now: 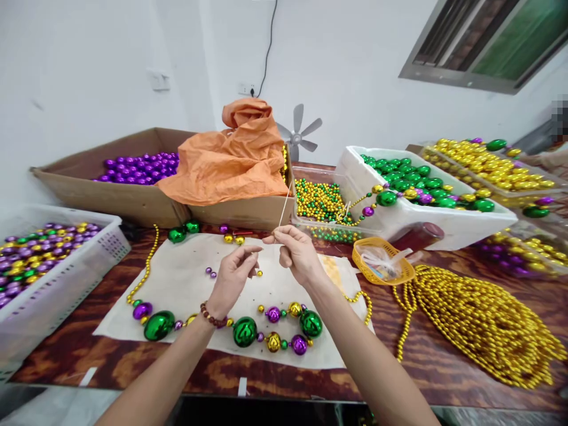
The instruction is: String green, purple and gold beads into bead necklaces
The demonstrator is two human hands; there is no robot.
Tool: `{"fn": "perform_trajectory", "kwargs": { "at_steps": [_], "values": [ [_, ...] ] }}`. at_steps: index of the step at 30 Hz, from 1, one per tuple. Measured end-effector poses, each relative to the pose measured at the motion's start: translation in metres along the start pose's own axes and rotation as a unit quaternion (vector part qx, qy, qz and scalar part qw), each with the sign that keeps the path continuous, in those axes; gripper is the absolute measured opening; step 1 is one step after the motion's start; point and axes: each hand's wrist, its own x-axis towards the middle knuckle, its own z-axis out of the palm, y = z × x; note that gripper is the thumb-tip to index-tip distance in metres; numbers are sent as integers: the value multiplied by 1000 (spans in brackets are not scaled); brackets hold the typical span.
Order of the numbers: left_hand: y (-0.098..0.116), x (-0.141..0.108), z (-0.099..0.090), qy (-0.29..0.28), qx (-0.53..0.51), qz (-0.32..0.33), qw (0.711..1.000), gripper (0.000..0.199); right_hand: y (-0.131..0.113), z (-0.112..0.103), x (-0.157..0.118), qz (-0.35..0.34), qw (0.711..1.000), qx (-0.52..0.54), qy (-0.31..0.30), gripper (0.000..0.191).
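Observation:
My right hand [295,251] pinches a thin pale string [285,204] that rises above its fingertips. Just left of it, my left hand [237,269] has thumb and forefinger close together; whether a strand lies between them is too small to tell. Both are over a white cloth [177,266]. On the cloth's near part lies a string of large and small beads, with a green bead [245,331], a purple bead [299,344] and a gold bead [273,341]. Small loose beads [211,271] lie left of my left hand.
A brown box [239,212] with an orange cloth [231,160] stands behind. Bead-filled white basket [97,254] is left, foam box [452,222] right. A yellow basket [377,273] and gold bead strands [483,325] lie on the right. At the far right edge, part of a person shows.

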Motion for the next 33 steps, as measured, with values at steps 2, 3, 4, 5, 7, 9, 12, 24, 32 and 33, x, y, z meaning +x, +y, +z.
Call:
{"fn": "perform_trajectory", "kwargs": {
  "at_steps": [2,3,4,5,7,9,12,24,32,33],
  "values": [
    [1,-1,5,18,-12,13,1000,22,7,-1,-1,0,1000,-5,13,29],
    [2,-2,7,26,-16,19,999,20,11,-1,-1,0,1000,-7,18,29],
    [2,-2,9,34,-19,24,999,18,14,-1,-1,-1,1000,-8,23,29],
    [2,-3,11,39,-20,27,999,17,17,-1,-2,-3,1000,-7,28,29],
    [2,-3,15,44,-24,25,998,15,23,-1,-3,-8,999,-1,37,29],
    [0,-3,17,45,-36,12,998,16,28,0,-4,-10,999,8,47,28],
    [-6,-3,19,52,-54,-9,997,18,35,0,-6,-4,998,13,55,28],
    [-8,-9,33,66,-270,-147,949,22,53,-3,-19,-92,993,-47,62,19],
    [-6,-17,35,21,-342,-181,922,21,61,-7,-30,-120,987,-63,85,19],
    [-7,-18,35,22,-347,-186,919,20,62,-8,-31,-121,987,-62,85,19]
  ]
}}
